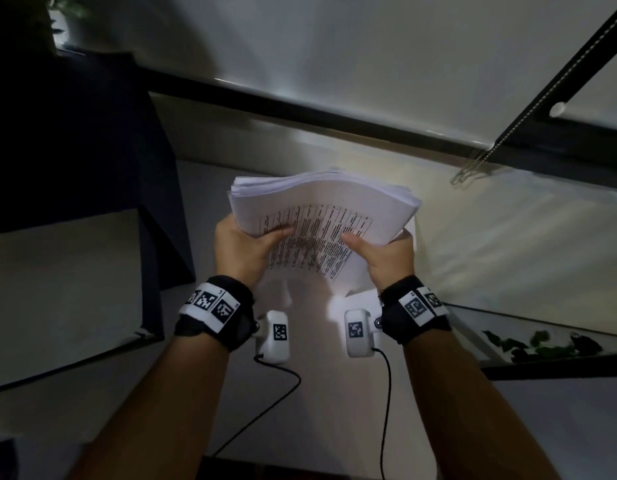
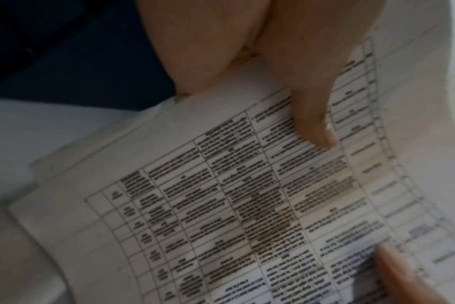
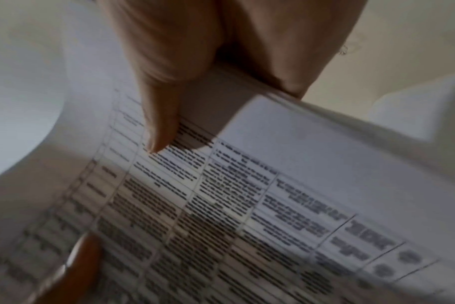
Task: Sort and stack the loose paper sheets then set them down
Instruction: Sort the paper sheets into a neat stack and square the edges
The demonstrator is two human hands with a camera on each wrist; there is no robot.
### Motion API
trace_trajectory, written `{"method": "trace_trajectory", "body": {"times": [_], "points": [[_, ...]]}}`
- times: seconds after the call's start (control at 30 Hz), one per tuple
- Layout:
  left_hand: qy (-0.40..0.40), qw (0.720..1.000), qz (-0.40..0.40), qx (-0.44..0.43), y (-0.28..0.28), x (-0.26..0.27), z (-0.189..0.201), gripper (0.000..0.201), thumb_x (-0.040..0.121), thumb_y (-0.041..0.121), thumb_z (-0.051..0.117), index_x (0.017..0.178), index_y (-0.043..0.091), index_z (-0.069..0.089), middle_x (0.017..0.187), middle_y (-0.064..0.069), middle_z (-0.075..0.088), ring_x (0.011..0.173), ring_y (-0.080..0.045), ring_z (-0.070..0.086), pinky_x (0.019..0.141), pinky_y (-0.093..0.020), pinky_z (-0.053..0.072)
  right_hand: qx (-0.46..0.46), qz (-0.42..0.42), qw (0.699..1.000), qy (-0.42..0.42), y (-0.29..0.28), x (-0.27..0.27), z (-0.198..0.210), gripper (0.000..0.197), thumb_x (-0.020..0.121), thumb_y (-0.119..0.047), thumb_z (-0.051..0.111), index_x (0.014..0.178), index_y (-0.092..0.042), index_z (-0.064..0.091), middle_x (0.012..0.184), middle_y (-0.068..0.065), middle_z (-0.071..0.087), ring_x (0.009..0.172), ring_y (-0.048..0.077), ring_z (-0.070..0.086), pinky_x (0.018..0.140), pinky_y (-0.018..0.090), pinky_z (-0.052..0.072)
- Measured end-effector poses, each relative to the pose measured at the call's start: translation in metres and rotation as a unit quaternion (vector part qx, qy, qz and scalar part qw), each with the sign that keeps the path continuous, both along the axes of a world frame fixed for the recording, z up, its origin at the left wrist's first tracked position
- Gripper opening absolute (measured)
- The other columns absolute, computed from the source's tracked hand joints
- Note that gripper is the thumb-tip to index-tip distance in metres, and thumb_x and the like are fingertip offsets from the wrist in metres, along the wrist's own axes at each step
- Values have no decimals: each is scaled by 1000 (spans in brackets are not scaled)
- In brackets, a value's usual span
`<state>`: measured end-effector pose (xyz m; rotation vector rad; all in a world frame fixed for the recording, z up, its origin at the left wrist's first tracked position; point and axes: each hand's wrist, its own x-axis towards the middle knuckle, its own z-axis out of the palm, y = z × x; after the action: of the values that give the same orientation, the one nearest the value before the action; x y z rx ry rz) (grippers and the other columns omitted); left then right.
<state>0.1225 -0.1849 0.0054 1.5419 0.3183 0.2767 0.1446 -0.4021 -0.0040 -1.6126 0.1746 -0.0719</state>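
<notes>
- Paper stack (image 1: 320, 216): a thick sheaf of printed sheets, held in the air in front of the person, above a pale surface (image 1: 490, 237). Top sheet carries a ruled table of text.
- Condition: the stack bows upward across its middle; the far edges are fanned and uneven, so the sheets are not yet square.
- Left hand (image 1: 243, 245): grasping the near left edge, thumb (image 2: 317, 125) pressed on the printed face, fingers hidden beneath.
- Right hand (image 1: 379, 254): grasping the near right edge in the same manner, thumb (image 3: 161, 127) on top.
- Step in hand, as I judge it: evening the edges before setting down.
- Handling advice: loosen both grips slightly so the sheets can slide, stand the stack on edge and tap it on the surface, then turn and tap the adjoining edge.
- Risk: the bowed middle may spring loose inner sheets if either thumb lifts.
</notes>
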Motion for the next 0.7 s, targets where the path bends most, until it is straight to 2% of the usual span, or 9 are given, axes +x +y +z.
{"method": "trace_trajectory", "body": {"times": [0.1,0.17,0.2,0.23,0.3,0.4,0.53,0.6,0.7], "points": [[-16,999,1,-33,3,-1,-7,64,56,16,93,113,4,65,100,-5,75,96,-17,73,80,-31,60,31,-6,999,-4,-4,6,-3,57,58,-10,95,108,-4,69,104,14,76,99,29,73,85,49,60],[-15,999,-15,-39,3,-1,-11,79,53,16,95,121,6,56,111,-10,71,105,-21,70,84,-36,60,33,20,999,-11,-8,8,-4,49,59,-4,93,103,-8,72,105,17,75,101,32,72,86,55,58],[-6,999,-27,-23,0,-2,-9,78,54,15,95,121,5,56,111,-9,71,104,-21,70,85,-38,60,31,33,999,-9,-8,9,-5,47,60,-1,92,103,-8,72,105,17,75,102,32,72,87,57,58],[1,999,-35,-12,-2,-3,-8,71,55,15,94,117,4,60,107,-8,73,101,-20,71,84,-39,60,31,43,999,-10,-8,9,-4,47,60,-2,92,102,-9,72,105,17,75,101,31,72,87,57,57],[2,999,-40,-20,-1,-1,-8,60,57,17,91,110,3,66,101,-7,75,95,-19,73,83,-40,61,42,49,998,-27,-8,12,4,53,53,-15,95,101,-11,72,102,14,76,100,30,73,86,55,58],[-4,998,-39,-40,7,1,-7,68,53,18,91,112,0,64,102,-8,75,96,-19,73,81,-37,61,89,53,993,-48,-9,17,23,66,44,-35,98,100,-14,70,98,9,76,101,29,72,83,45,60],[-14,999,-49,-9,1,-1,-5,63,53,14,92,109,6,65,98,-1,75,93,-12,73,79,-27,60,90,36,992,-85,-3,21,45,67,42,-42,97,96,-19,64,101,2,64,93,13,70,70,32,61],[-18,999,-39,-24,1,-1,-7,62,54,11,91,109,8,64,98,0,74,92,-9,73,78,-25,60,93,15,991,-99,-7,20,43,69,44,-39,97,102,-24,62,104,2,61,94,16,69,70,36,61],[-6,998,-30,-47,4,0,-12,67,54,15,89,114,0,62,98,-2,75,92,-11,73,80,-31,61,124,-3,990,-74,-17,15,19,88,46,-31,99,122,-19,56,122,14,60,112,28,65,87,50,58]]}}
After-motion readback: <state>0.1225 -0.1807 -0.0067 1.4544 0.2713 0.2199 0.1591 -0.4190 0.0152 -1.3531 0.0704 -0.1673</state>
